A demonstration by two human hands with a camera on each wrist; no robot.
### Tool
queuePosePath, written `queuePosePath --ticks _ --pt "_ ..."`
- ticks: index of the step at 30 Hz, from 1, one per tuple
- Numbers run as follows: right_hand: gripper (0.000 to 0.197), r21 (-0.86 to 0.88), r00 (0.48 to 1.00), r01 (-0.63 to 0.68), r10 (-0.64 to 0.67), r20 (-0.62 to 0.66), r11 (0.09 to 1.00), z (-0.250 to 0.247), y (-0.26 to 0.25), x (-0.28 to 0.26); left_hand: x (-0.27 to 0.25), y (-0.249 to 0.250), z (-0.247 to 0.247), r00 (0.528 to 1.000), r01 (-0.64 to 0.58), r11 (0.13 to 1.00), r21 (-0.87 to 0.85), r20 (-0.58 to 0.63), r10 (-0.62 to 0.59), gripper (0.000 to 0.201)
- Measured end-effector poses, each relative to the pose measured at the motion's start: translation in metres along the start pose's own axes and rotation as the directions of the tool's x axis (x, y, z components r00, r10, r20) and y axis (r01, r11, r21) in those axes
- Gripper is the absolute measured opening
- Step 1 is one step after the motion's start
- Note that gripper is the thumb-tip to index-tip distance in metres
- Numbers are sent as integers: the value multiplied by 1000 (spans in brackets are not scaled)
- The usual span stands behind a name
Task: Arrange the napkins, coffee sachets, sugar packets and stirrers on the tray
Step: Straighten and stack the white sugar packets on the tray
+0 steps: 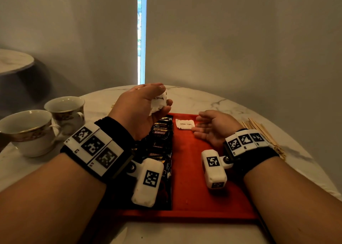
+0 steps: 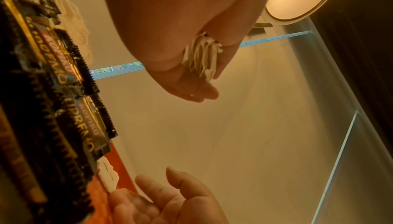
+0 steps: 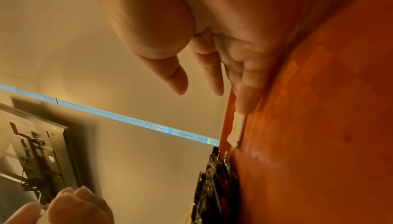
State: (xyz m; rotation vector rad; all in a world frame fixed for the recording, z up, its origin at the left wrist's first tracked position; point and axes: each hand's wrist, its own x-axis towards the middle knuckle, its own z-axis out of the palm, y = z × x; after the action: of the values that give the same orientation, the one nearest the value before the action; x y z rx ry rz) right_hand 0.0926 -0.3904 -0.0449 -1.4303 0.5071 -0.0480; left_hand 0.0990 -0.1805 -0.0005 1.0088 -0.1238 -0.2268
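Task partway. Coffee sachets (image 1: 161, 142) in column left-centre on red tray (image 1: 187, 188). One sugar packet (image 1: 184, 124) placed, right hand (image 1: 212, 128) relaxed, fingertips touching it. Left hand (image 1: 140, 103) grip clutches sugar packets bundle (image 1: 158, 102) above tray. Stirrers (image 1: 259, 131) right on tabletop (image 1: 231, 103). Napkins unseen.

My left hand (image 1: 140, 105) hides most of the sugar packets (image 1: 158, 103) it holds. Beside the tray (image 1: 187, 188), my right wrist covers part of the stirrers (image 1: 259, 128).
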Motion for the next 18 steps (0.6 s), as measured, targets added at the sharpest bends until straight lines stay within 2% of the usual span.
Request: queuePosePath --ticks 4,10,16,18 --pt "38 46 999 -23 22 41 999 3 0 -1 1 -1 -1 1000 6 1000 5 -2 -6 30" --pt "44 75 996 -23 16 92 997 9 2 -1 0 -1 0 1000 6 1000 -12 -3 -6 18" --pt "39 66 995 -31 25 98 997 10 2 -1 -1 -1 0 1000 29 998 -52 15 -28 42" --pt "38 66 995 -29 23 102 997 10 1 0 -1 -1 0 999 42 997 -68 31 -40 42"
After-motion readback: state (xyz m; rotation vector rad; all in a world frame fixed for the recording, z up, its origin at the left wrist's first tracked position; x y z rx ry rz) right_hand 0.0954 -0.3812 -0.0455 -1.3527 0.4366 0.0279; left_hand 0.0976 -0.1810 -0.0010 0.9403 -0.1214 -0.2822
